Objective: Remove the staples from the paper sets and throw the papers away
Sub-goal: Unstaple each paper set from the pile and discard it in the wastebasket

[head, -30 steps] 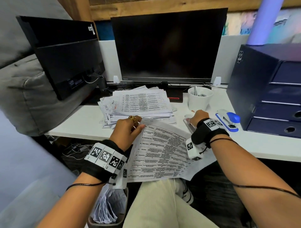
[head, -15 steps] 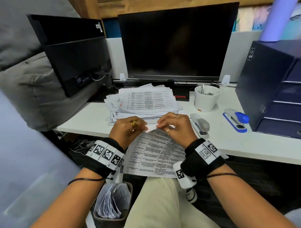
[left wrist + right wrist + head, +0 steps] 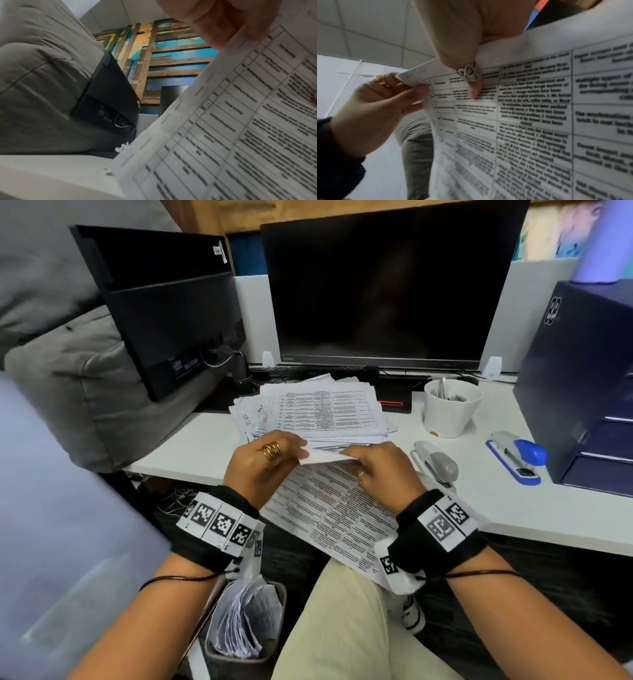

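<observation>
- Paper set (image 3: 329, 508): printed table sheets, lower centre of the head view, held over the person's lap just in front of the counter (image 3: 513, 508) edge, top corner folded up.
- Left hand (image 3: 263, 463): fingers and thumb curled, pinching the upper left corner of the set; gold ring visible.
- Right hand (image 3: 380, 474): fingers curled over the top edge just beside the left hand, gripping the sheets; in the right wrist view one finger presses flat on the printed face (image 3: 474, 89).
- Staple: short marks show along the corner margin in the wrist views; whether a staple remains cannot be told.
- Paper stack (image 3: 318, 412): thick loose pile on the counter, centre of the frame, behind the hands. Judged as sets awaiting handling, so much of the task is left.
- Bin (image 3: 246, 628): bottom centre-left, on the floor beside the knee, part filled with sheets. Judged as sets already discarded.
- Step in hand, judged: working the corner apart before dropping the sheets in the bin.
- Counter: white, carrying a grey stapler (image 3: 436, 462), a blue stapler (image 3: 517, 455) and a white cup (image 3: 450, 409) at right.
- Room: dark monitor (image 3: 387, 285) upper centre, second screen (image 3: 164, 302) upper left, navy drawer box (image 3: 582, 378) right, grey cushion (image 3: 68, 378) left.
</observation>
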The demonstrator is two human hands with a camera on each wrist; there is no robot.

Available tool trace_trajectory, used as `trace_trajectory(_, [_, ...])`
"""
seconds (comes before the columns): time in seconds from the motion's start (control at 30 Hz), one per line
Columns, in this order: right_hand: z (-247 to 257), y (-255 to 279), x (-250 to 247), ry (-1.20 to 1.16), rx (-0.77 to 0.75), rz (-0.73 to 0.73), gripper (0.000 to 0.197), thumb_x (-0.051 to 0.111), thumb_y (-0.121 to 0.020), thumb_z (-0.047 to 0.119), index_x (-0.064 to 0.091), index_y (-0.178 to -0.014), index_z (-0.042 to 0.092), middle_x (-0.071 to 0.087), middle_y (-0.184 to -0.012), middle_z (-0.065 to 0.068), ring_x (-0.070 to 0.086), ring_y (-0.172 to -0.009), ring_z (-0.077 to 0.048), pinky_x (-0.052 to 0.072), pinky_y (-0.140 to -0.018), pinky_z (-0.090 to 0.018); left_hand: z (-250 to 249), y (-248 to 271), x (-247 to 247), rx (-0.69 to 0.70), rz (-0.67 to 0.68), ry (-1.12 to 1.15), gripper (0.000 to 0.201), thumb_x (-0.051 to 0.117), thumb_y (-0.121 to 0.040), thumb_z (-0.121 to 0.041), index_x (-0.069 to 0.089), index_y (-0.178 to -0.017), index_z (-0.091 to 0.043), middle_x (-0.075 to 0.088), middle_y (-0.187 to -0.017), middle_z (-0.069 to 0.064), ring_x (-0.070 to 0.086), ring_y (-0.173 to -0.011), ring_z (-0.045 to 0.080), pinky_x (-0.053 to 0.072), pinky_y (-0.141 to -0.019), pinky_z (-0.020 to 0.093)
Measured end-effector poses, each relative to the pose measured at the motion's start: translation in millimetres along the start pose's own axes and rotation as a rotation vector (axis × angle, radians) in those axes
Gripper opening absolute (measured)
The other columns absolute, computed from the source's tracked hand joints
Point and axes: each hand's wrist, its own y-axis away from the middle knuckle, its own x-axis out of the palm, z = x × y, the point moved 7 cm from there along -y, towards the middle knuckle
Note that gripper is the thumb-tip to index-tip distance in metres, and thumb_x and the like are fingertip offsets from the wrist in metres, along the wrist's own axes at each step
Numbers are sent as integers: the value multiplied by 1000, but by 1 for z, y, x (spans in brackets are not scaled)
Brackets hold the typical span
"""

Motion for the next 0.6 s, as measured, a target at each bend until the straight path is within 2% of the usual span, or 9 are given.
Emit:
trace_trajectory(0.1, [19, -16, -1, -84, 0, -66, 29, 60, -82, 2, 73, -99, 21, 71, -77, -5, 64, -77, -24, 49, -66, -30, 11, -7, -21, -95, 9, -71, 19, 65, -83, -11, 61, -99, -21, 67, -94, 1, 63, -88, 13, 53, -76, 32])
trace_trajectory(0.2, [47, -35, 5, -220, -24, -96, 31, 60, -84, 1, 73, -102, 22, 65, -66, 3, 55, -64, -12, 35, -55, -18, 29, -12, -43, -249, 105, -199, 34, 67, -77, -42, 57, -108, -32, 65, -106, -8, 61, -97, 11, 50, -82, 30])
trace_trajectory(0.27, [69, -47, 20, -296, -53, -61, 33, 57, -85, -1, 71, -107, 20, 71, -78, -1, 55, -67, -9, 30, -53, -10, 55, -1, -60, -442, 203, -247, 51, 68, -70, -55, 53, -114, -35, 63, -109, -11, 61, -97, 10, 48, -82, 28])
trace_trajectory(0.33, [85, -55, 45, -386, -50, 26, 32, 52, -87, -4, 68, -111, 11, 70, -88, -7, 53, -72, -10, 30, -54, -3, 83, 23, -81, -650, 248, -269, 55, 72, -67, -58, 58, -109, -26, 67, -97, -7, 64, -88, 14, 50, -77, 30])
trace_trajectory(0.37, [90, -57, 63, -429, -37, 96, 32, 49, -88, -6, 66, -112, 6, 69, -92, -10, 52, -76, -11, 34, -58, -4, 95, 37, -91, -736, 274, -309, 49, 70, -68, -58, 62, -97, -18, 68, -88, -2, 65, -82, 20, 50, -74, 32])
trace_trajectory(0.43, [101, -54, 110, -440, -28, 281, 33, 44, -87, -10, 59, -115, -2, 64, -102, -17, 55, -88, -19, 43, -74, -22, 113, 66, -102, -870, 368, -407, 44, 59, -72, -55, 54, -66, -12, 62, -72, 12, 62, -76, 34, 43, -66, 35])
trace_trajectory(0.47, [102, -50, 134, -392, -19, 365, 35, 42, -87, -10, 55, -119, -3, 61, -109, -20, 55, -96, -25, 44, -81, -29, 118, 80, -100, -930, 425, -436, 43, 58, -78, -49, 54, -67, -8, 61, -74, 18, 61, -80, 37, 39, -66, 35])
trace_trajectory(0.53, [100, -39, 182, -251, -7, 507, 39, 41, -89, -4, 49, -127, 0, 55, -117, -21, 53, -106, -32, 43, -89, -35, 128, 115, -89, -1065, 509, -433, 36, 60, -88, -31, 62, -96, 3, 64, -97, 24, 59, -97, 36, 38, -74, 31])
trace_trajectory(0.6, [90, -29, 224, -140, 2, 595, 36, 45, -91, 7, 52, -126, 8, 55, -119, -19, 54, -108, -34, 45, -89, -37, 140, 148, -69, -1142, 621, -454, 36, 55, -93, -24, 56, -117, 3, 62, -112, 22, 56, -108, 32, 37, -78, 23])
